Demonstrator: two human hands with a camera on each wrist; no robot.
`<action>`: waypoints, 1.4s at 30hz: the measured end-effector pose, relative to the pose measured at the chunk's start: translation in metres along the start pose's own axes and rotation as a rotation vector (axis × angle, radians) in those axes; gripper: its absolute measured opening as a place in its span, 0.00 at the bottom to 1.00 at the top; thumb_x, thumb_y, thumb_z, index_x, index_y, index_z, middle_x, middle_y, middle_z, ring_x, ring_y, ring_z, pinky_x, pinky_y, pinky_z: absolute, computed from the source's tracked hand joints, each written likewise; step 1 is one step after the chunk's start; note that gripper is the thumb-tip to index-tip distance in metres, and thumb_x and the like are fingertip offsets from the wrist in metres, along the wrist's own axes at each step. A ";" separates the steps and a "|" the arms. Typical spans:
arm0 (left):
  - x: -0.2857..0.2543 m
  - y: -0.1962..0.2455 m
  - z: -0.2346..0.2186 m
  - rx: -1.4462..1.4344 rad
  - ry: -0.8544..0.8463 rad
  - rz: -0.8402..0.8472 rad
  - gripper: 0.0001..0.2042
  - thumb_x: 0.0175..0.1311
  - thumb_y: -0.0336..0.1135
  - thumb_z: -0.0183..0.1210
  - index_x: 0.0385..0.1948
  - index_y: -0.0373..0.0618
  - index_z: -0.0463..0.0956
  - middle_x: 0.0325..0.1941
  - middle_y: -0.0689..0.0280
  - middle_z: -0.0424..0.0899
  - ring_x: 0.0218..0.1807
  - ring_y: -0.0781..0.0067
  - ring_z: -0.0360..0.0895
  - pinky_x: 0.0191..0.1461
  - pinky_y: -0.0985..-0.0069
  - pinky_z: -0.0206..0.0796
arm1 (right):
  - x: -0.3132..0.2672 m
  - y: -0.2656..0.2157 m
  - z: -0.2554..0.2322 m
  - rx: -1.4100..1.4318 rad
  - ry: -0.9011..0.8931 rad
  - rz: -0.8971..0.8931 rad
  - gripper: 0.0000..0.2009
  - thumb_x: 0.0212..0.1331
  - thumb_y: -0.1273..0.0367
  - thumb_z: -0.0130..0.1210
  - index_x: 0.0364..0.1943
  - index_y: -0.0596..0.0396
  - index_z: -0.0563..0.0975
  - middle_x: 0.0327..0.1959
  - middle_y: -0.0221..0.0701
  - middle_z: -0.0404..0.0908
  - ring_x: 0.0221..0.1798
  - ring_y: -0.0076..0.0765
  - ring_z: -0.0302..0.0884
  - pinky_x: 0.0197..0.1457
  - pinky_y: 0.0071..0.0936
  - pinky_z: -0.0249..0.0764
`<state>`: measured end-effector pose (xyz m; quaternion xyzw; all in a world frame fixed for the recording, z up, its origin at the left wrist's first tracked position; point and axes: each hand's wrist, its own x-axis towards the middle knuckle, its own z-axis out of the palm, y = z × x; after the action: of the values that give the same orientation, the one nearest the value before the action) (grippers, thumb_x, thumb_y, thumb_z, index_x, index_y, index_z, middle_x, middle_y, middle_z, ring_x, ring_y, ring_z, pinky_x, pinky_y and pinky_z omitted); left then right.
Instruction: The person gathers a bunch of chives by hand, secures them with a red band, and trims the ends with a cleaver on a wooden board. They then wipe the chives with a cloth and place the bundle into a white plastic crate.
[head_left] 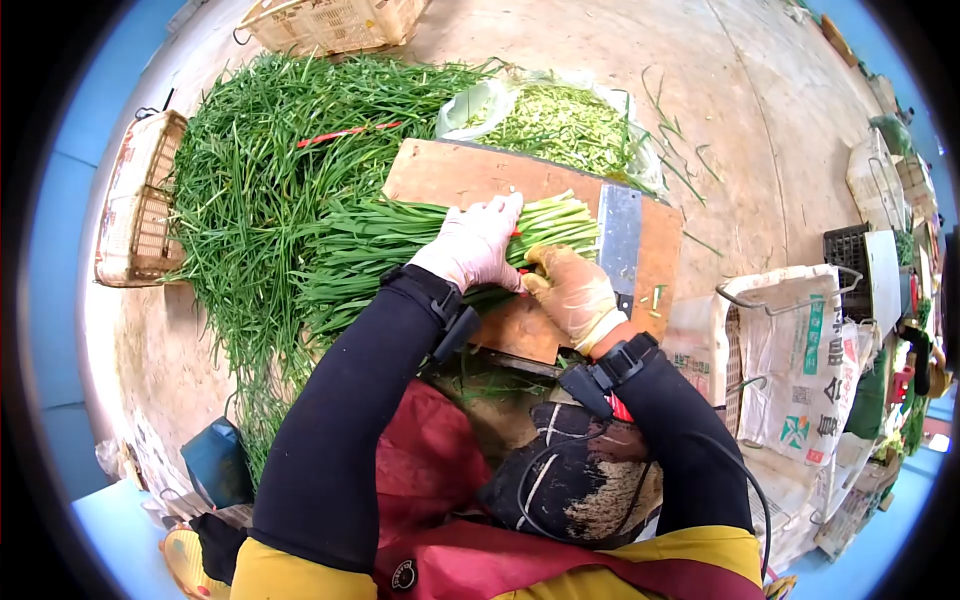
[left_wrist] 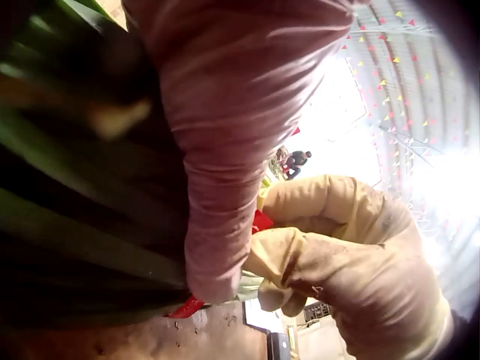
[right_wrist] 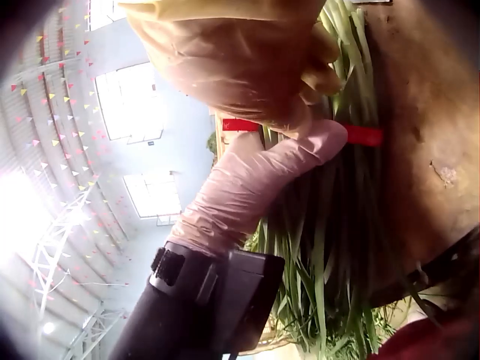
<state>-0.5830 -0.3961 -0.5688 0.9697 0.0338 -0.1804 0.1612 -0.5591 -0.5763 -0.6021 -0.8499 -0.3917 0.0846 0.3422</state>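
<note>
A bundle of garlic chives (head_left: 370, 235) lies across a wooden board (head_left: 440, 172), pale stem ends toward the metal strip (head_left: 620, 235) on the right. My gloved left hand (head_left: 472, 243) holds the bundle around its middle, thumb on the near side. Red tape (right_wrist: 365, 136) runs round the stems, partly hidden by the left thumb. Close beside it, my right hand (head_left: 575, 292), in a yellowish glove, has its fingers curled against the stems. Its thumb and forefinger pinch the red tape (left_wrist: 262, 221), as the left wrist view shows.
Loose chives (head_left: 250, 170) are heaped at the left, a red strip (head_left: 345, 133) on them. Behind the board, a clear bag (head_left: 480, 105) holds pale trimmings (head_left: 550, 120). Crates (head_left: 140, 200) stand left and back; a sack-lined crate (head_left: 790, 370) stands right. Small cut bits (head_left: 657, 297) lie on the board.
</note>
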 end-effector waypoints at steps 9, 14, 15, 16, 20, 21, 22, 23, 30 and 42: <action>-0.004 -0.009 0.006 -0.052 0.019 0.006 0.62 0.32 0.50 0.78 0.72 0.43 0.46 0.71 0.53 0.63 0.71 0.52 0.61 0.72 0.59 0.52 | 0.008 0.009 0.010 0.163 0.034 -0.012 0.05 0.56 0.67 0.57 0.35 0.48 0.79 0.34 0.36 0.80 0.38 0.48 0.79 0.42 0.40 0.75; -0.018 -0.017 0.005 0.017 0.035 0.031 0.65 0.30 0.56 0.78 0.73 0.48 0.43 0.74 0.52 0.55 0.77 0.52 0.49 0.74 0.52 0.45 | 0.006 0.012 0.011 0.150 0.055 -0.006 0.06 0.57 0.66 0.58 0.37 0.48 0.78 0.36 0.37 0.79 0.39 0.49 0.79 0.42 0.40 0.75; -0.022 -0.014 0.001 -0.007 -0.003 0.006 0.65 0.30 0.57 0.77 0.74 0.50 0.41 0.75 0.53 0.53 0.78 0.51 0.46 0.75 0.48 0.43 | 0.007 0.012 0.011 0.144 0.058 -0.007 0.06 0.57 0.66 0.58 0.37 0.48 0.78 0.36 0.37 0.79 0.39 0.49 0.79 0.42 0.40 0.75; -0.024 -0.010 0.000 -0.006 -0.005 0.007 0.65 0.30 0.57 0.77 0.74 0.50 0.41 0.75 0.53 0.53 0.78 0.51 0.46 0.75 0.48 0.43 | 0.008 0.012 0.011 0.138 0.061 -0.009 0.07 0.57 0.66 0.58 0.37 0.48 0.77 0.36 0.37 0.79 0.39 0.49 0.79 0.42 0.40 0.75; -0.023 0.001 0.014 0.022 0.094 -0.103 0.64 0.31 0.54 0.78 0.73 0.51 0.42 0.74 0.54 0.55 0.76 0.50 0.49 0.73 0.46 0.46 | 0.006 0.005 0.011 0.113 0.070 -0.038 0.06 0.58 0.69 0.58 0.38 0.53 0.77 0.35 0.38 0.78 0.38 0.48 0.78 0.42 0.37 0.74; -0.021 0.000 0.017 0.080 0.108 -0.104 0.61 0.34 0.51 0.76 0.73 0.51 0.42 0.73 0.55 0.56 0.75 0.51 0.51 0.72 0.45 0.48 | 0.004 0.000 0.015 0.169 0.105 -0.129 0.06 0.58 0.69 0.58 0.37 0.52 0.77 0.34 0.37 0.79 0.37 0.48 0.79 0.42 0.36 0.75; -0.020 -0.002 0.022 0.137 0.121 -0.108 0.58 0.38 0.49 0.75 0.73 0.50 0.43 0.72 0.55 0.57 0.75 0.51 0.53 0.71 0.44 0.50 | 0.005 -0.011 0.011 0.152 0.057 -0.229 0.06 0.57 0.69 0.58 0.38 0.51 0.77 0.34 0.37 0.79 0.37 0.48 0.79 0.42 0.36 0.75; -0.015 -0.006 0.026 0.175 0.153 -0.091 0.52 0.46 0.46 0.69 0.73 0.50 0.44 0.70 0.54 0.59 0.73 0.51 0.55 0.69 0.43 0.52 | 0.005 -0.019 0.015 0.126 0.015 -0.231 0.06 0.58 0.69 0.58 0.38 0.51 0.78 0.34 0.37 0.79 0.38 0.47 0.79 0.42 0.37 0.75; -0.007 -0.014 0.030 0.087 0.154 -0.076 0.50 0.48 0.56 0.65 0.72 0.47 0.46 0.66 0.53 0.65 0.69 0.50 0.62 0.68 0.43 0.53 | 0.016 -0.017 0.019 0.385 0.059 -0.158 0.09 0.59 0.73 0.57 0.44 0.55 0.79 0.37 0.37 0.80 0.42 0.40 0.79 0.48 0.32 0.74; -0.012 -0.021 0.021 0.017 0.166 -0.026 0.56 0.39 0.62 0.70 0.70 0.45 0.51 0.61 0.56 0.70 0.65 0.53 0.67 0.66 0.43 0.54 | 0.036 -0.012 0.019 0.054 0.033 -0.151 0.08 0.57 0.69 0.58 0.40 0.53 0.80 0.38 0.39 0.78 0.40 0.49 0.78 0.44 0.39 0.75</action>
<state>-0.6040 -0.3826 -0.5894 0.9821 0.0581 -0.1016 0.1475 -0.5500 -0.5346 -0.6044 -0.8096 -0.4465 0.0550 0.3769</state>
